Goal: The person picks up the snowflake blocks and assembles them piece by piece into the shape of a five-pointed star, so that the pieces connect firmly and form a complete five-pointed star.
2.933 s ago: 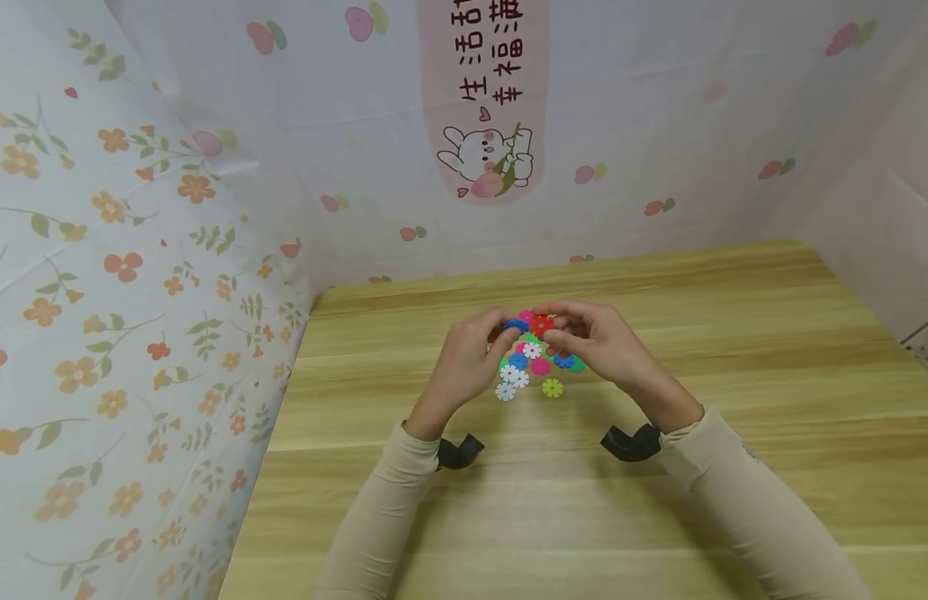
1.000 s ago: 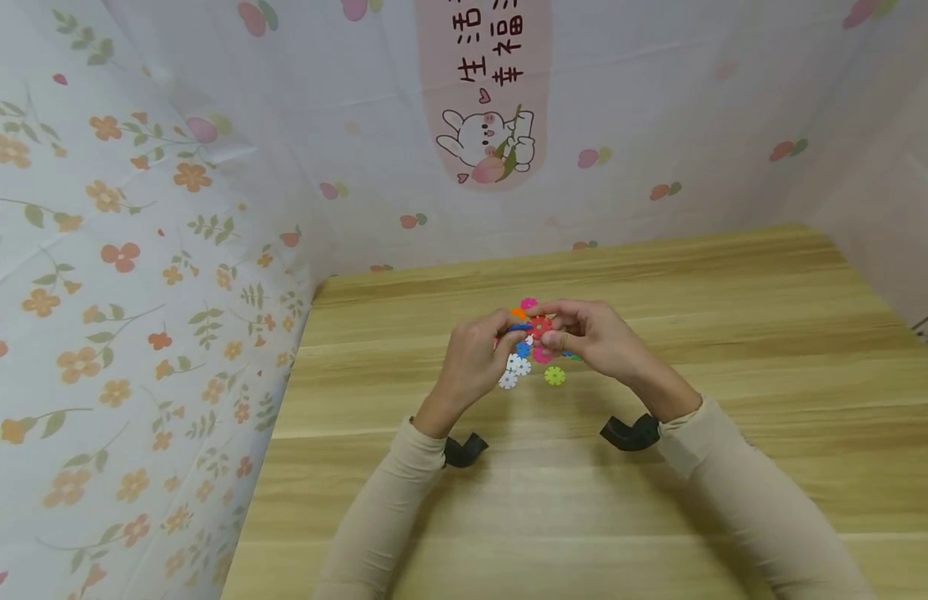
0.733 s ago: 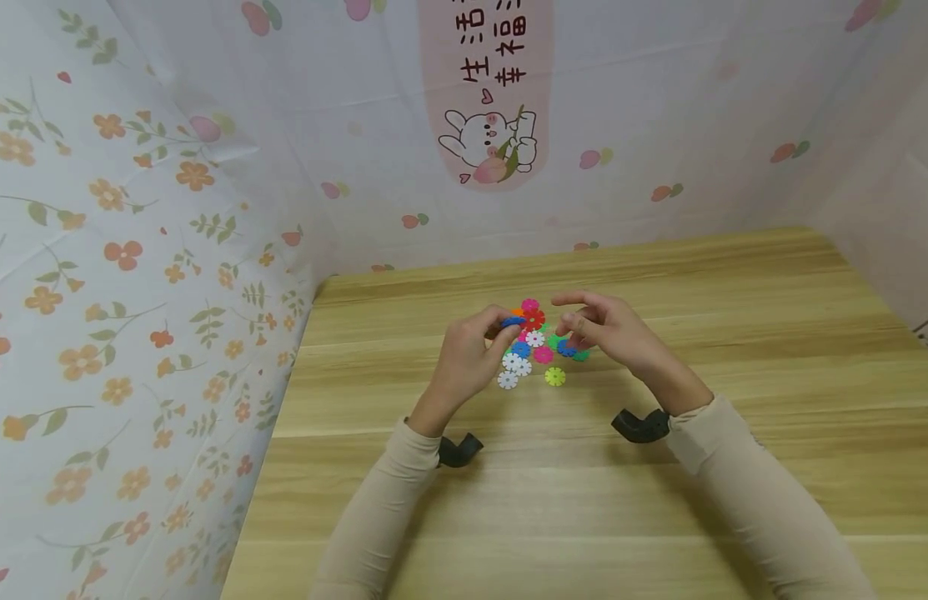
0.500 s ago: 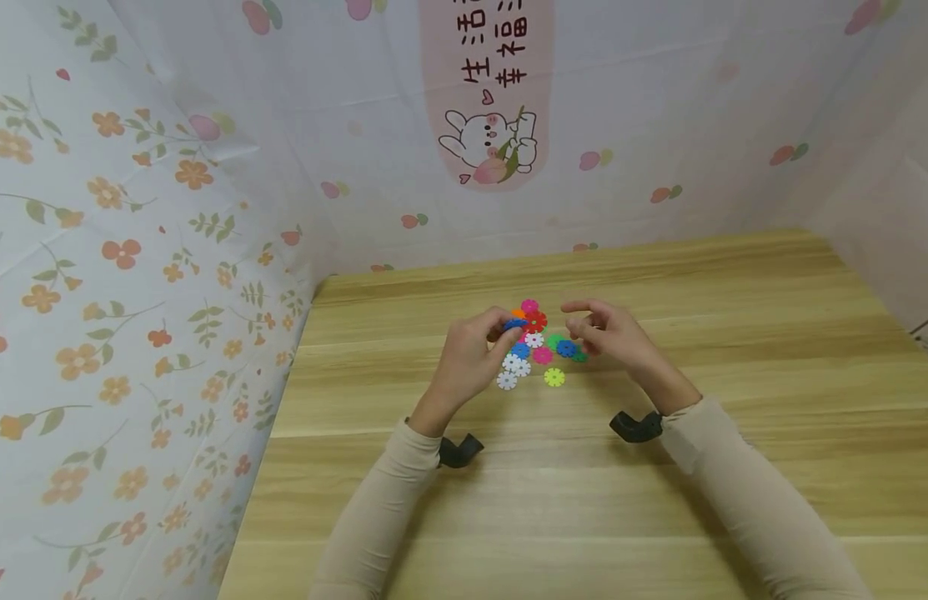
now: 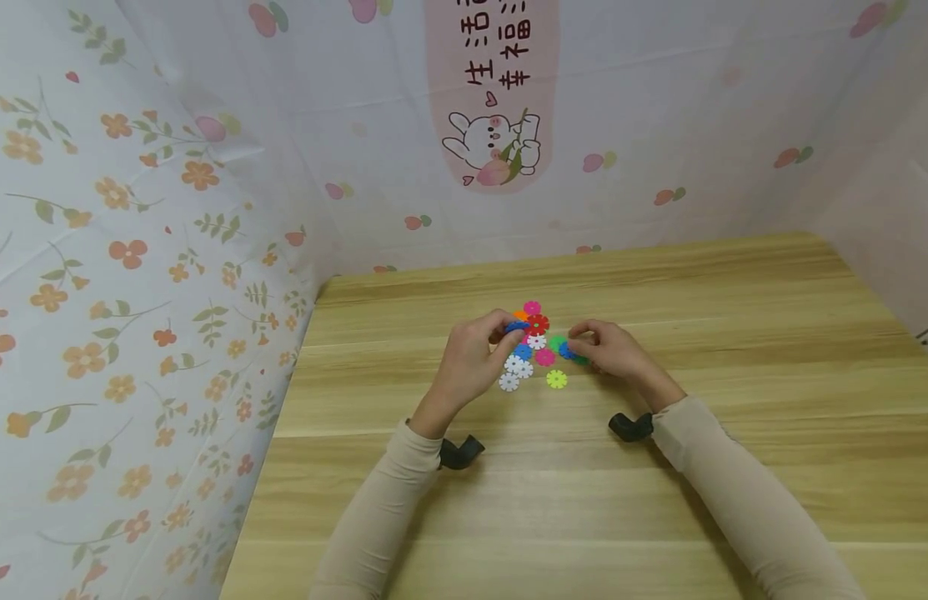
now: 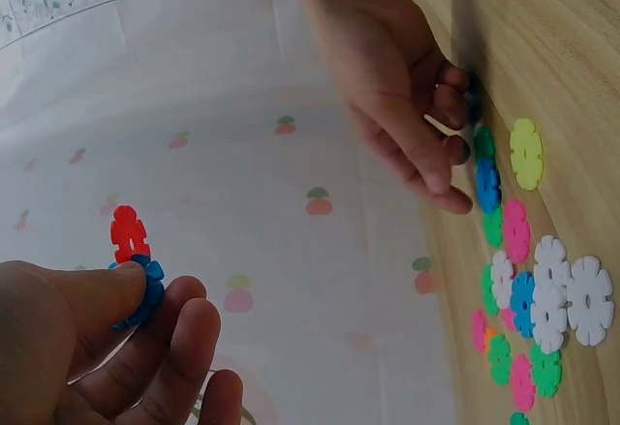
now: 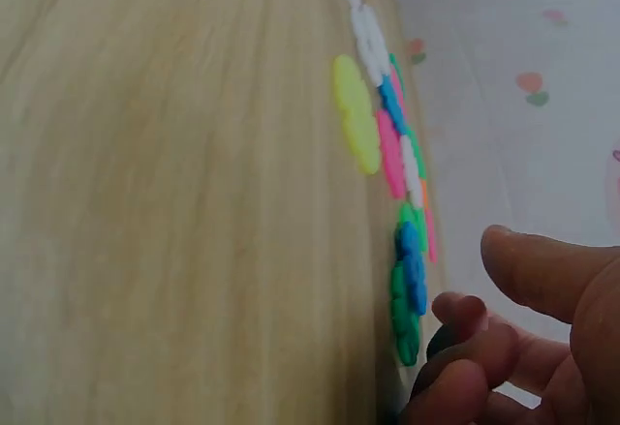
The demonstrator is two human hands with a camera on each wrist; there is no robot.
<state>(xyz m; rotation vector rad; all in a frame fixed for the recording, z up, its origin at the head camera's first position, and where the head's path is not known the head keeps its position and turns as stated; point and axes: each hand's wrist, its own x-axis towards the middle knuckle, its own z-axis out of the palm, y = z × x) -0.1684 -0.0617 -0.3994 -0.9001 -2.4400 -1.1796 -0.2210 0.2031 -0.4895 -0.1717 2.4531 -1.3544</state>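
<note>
Beyond the yellow disc (image 5: 557, 379), a blue disc (image 5: 517, 326) joined to a red disc (image 5: 537, 323) is pinched, raised, by the left hand (image 5: 471, 352). Right of the yellow disc, a green disc (image 7: 405, 333) is partly covered by a second blue disc (image 7: 413, 268); whether anything is gripped by the right hand (image 5: 615, 350) there cannot be told. White discs (image 5: 509, 382) are spread leftward.
</note>
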